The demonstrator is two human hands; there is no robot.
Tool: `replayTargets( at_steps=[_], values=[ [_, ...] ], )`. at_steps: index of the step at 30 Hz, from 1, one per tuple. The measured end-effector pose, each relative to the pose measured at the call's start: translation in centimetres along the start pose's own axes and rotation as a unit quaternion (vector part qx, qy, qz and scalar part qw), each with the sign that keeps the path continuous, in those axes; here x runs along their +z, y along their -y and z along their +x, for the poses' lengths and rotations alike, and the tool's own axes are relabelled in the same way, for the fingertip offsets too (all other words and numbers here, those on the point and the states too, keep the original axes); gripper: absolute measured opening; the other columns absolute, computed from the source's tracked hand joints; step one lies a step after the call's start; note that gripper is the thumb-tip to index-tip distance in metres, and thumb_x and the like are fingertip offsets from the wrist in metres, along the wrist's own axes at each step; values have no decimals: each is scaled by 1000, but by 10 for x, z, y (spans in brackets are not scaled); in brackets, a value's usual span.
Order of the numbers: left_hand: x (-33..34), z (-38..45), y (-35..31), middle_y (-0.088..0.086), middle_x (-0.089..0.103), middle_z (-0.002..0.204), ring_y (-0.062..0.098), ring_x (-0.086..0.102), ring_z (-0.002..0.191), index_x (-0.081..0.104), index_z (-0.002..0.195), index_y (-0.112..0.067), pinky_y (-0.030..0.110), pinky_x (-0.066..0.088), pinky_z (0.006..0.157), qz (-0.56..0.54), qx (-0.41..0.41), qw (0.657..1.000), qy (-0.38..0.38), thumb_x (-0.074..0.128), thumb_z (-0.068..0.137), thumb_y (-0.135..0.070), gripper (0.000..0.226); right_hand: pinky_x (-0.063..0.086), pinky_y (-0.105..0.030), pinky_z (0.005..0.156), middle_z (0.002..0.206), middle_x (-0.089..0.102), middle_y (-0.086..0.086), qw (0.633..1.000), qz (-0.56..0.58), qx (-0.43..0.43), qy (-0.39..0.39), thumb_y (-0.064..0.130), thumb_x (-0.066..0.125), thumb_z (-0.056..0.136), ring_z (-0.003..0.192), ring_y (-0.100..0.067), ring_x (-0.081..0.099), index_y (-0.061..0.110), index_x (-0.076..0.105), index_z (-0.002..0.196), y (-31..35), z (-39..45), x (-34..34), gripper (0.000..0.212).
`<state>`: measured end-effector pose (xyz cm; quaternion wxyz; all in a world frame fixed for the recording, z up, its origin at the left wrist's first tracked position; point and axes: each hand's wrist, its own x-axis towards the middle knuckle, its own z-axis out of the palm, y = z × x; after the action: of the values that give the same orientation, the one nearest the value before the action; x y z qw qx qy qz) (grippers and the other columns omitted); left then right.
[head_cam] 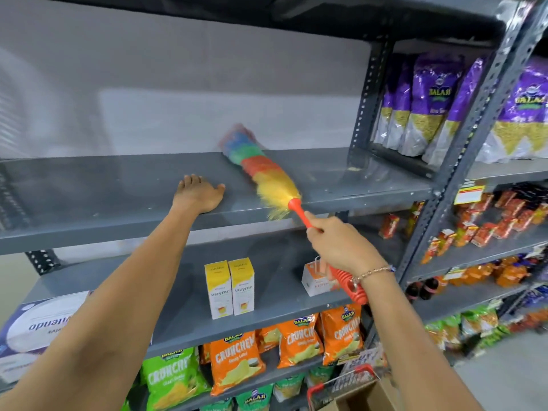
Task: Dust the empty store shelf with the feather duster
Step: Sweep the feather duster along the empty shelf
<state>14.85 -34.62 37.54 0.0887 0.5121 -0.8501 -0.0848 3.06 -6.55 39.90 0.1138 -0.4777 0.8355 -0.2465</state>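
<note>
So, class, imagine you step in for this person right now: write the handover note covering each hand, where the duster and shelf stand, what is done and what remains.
Left hand: palm down, flat on the front part of the empty shelf, holding nothing.
Right hand: closed around the orange handle of the feather duster.
Duster: its rainbow head lies on the shelf, tip blurred towards the back wall, right of the left hand.
Done: cannot tell how much has been swept.
Left: probably the stretch under and left of the left hand, and the right end, where some crumbs show.
</note>
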Motion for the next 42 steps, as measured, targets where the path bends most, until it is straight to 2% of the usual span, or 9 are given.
replayTargets(
  at_steps=[10,14,19,23,27,29,33,38,42],
  values=[
    [5,1,4,14,11,162,29,7,150,14,152,1,41,10,122,3,2,1000,5,23,96,-55,80,56,-43,79,78,70,-15,995,18,85,-39,23,30,96,69,-32,69,43,32,144,-62,7,-34,52],
    [6,1,4,15,10,162,29,5,151,13,152,2,41,9,123,3,1,1000,6,22,96,-55,80,51,-31,58,62,69,-10,991,28,91,-92,26,33,97,49,-19,63,36,38,142,-58,0,-46,47],
    [6,2,3,14,12,162,29,7,150,15,152,2,41,10,122,7,-1,1000,-4,23,96,-55,79,57,-38,69,73,67,-9,997,8,18,-75,30,35,98,59,-22,64,46,32,142,-20,-22,-27,47],
    [6,4,5,14,6,163,28,-1,151,11,152,2,40,7,122,16,-2,1000,6,21,97,-55,80,53,-40,84,89,65,-12,999,-27,4,-24,24,32,99,94,-33,63,34,30,147,-8,-10,-3,49],
    [6,4,4,13,3,163,27,-3,151,9,153,1,40,5,123,15,-1,1000,9,21,97,-54,79,53,-34,64,66,61,-2,998,1,51,-29,23,31,98,62,-16,56,34,33,146,-31,3,-16,49],
    [6,2,3,13,2,163,26,-4,151,8,153,1,39,4,122,13,-2,1000,11,21,97,-54,79,56,-38,70,77,67,-8,997,7,69,-30,23,31,97,52,-8,52,36,33,144,-45,8,-26,49],
    [6,3,4,13,2,163,26,-4,151,8,153,1,40,4,122,14,0,1000,11,20,97,-54,79,55,-35,61,79,64,-13,993,16,104,-47,20,32,96,51,-18,61,31,34,145,-72,14,-43,50],
    [6,3,4,13,3,163,27,-4,151,8,153,1,40,5,122,16,-1,1000,12,20,97,-55,79,53,-51,86,88,67,-17,981,31,176,-73,17,35,88,80,-35,64,27,41,143,-101,15,-61,56],
    [6,3,4,15,5,163,28,-2,151,10,152,2,40,6,122,14,-1,1000,8,20,97,-55,80,51,-50,90,85,65,-11,976,40,202,-74,21,34,91,69,-29,59,34,34,144,-109,9,-70,55]
  ],
)
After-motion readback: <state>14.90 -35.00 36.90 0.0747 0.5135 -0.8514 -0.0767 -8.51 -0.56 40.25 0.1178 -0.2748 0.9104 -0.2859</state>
